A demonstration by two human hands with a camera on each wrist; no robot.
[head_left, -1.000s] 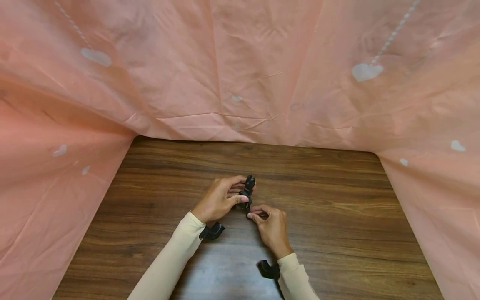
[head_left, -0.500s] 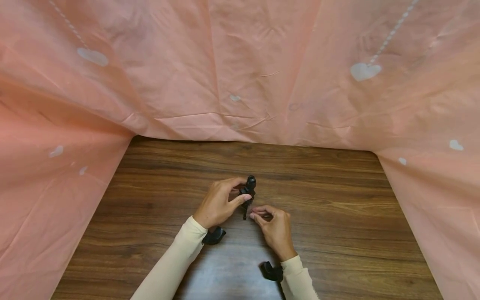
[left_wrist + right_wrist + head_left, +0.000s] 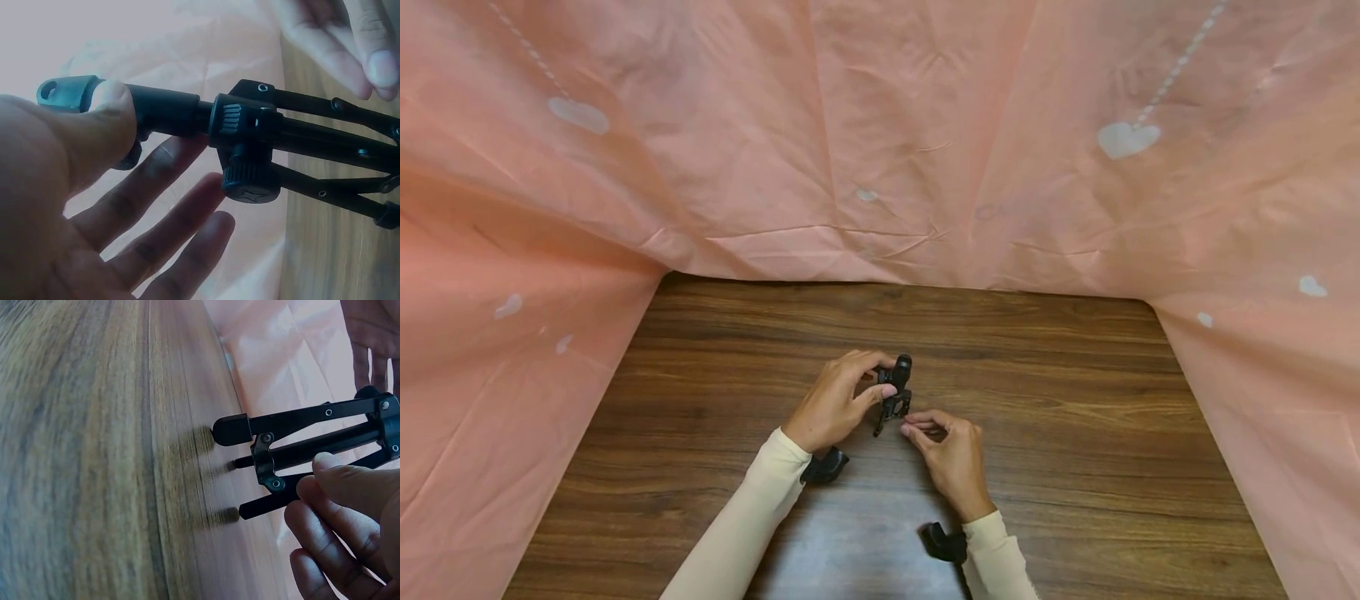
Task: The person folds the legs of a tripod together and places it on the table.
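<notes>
A small black mini tripod [image 3: 901, 375] stays in my left hand [image 3: 835, 400], held between thumb and fingers at its slim top part. Its hinged legs [image 3: 337, 147] point down and toward me, partly spread. In the left wrist view, a ribbed knob [image 3: 251, 181] sits on its collar, with the lower fingers extended behind. My right hand [image 3: 953, 458] hovers beside the legs, thumb and forefinger loosely bent and close together. A small gap shows between these fingertips and the nearest leg in the left wrist view; in the right wrist view they overlap a leg [image 3: 269, 503].
The brown wood-grain tabletop [image 3: 1075, 417] lies under both hands. Pink cloth [image 3: 880, 150] with white hearts hangs at the back and both sides. A black wrist device [image 3: 825, 467] is on the left arm, another black wrist device [image 3: 943, 542] on the right.
The tripod has turned in my left hand, so its legs now show spread differently. The right fingertips, at a leg's end a second ago, have come slightly away from it.
</notes>
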